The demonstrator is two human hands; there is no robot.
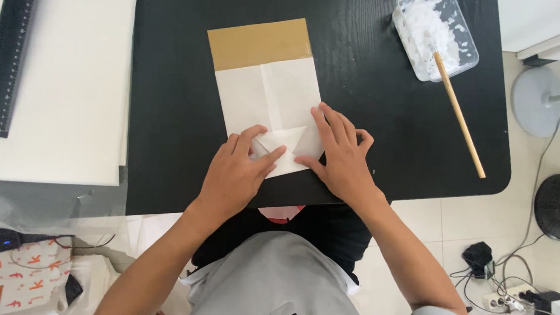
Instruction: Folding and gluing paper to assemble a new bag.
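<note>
1. A clear plastic tub of white paste point(436, 33) sits on the black wooden tabletop point(381, 137), up and to the right of where the paper is pressed down.
2. A thin wooden stick point(459, 115) leans out of that tub, its lower end lying on the table well right of the pressing point.
3. A white board point(63, 85) lies far to the left, with a long black ruler point(9, 51) along its left side.
4. A round black fan base point(558, 206) stands on the tiled floor at far right.
5. A white power strip with cables point(507, 298) lies at lower right.
</note>
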